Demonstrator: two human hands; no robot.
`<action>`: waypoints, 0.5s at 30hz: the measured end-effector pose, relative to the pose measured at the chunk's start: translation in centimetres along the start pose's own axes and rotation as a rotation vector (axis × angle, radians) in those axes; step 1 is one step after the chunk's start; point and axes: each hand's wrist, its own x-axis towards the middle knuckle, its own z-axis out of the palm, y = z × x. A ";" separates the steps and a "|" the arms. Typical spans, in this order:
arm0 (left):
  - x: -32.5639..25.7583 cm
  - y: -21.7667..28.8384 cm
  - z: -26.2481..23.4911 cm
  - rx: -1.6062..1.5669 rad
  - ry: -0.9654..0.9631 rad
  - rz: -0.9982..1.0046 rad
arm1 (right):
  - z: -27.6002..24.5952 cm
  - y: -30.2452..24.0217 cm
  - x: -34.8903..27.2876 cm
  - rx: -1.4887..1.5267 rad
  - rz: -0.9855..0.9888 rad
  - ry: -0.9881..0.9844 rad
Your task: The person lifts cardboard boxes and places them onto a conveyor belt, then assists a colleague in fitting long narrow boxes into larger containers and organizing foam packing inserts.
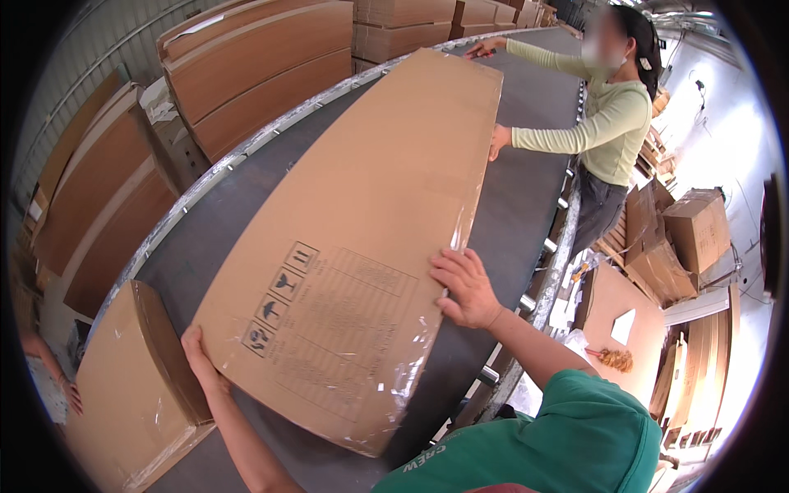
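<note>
A long, flat cardboard box (362,197) with printed handling symbols lies lengthwise on a dark conveyor belt (518,164). Clear tape shines along its right side and near end. My left hand (201,359) grips the box's left edge by the near corner, its fingers partly hidden underneath. On the opposite edge, my right hand (468,287) has its fingers over the top and its thumb against the taped side. Beyond it, a co-worker in a light green top (616,123) has one hand on the box's right side and the other, with a small red item, at the far end.
Another taped box (140,394) stands at the left on the belt, close to my left forearm. Someone else's hand (72,398) rests by it. Stacked cartons (263,74) line the far side. A brush (615,359) lies on cardboard at right, near open boxes (666,238).
</note>
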 end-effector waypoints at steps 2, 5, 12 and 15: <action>-2.8 -1.3 0.7 0.070 0.033 0.139 | -1.5 1.2 -1.2 -0.050 0.020 -0.004; -4.4 -2.3 1.6 0.100 0.087 0.178 | -1.7 1.4 -1.6 -0.016 0.035 0.074; -6.6 -3.6 0.5 0.735 0.335 0.600 | -4.3 -2.0 -2.6 0.073 0.066 0.166; -14.8 -5.5 2.5 0.376 0.290 0.396 | -5.7 -3.0 -7.2 0.146 0.137 0.212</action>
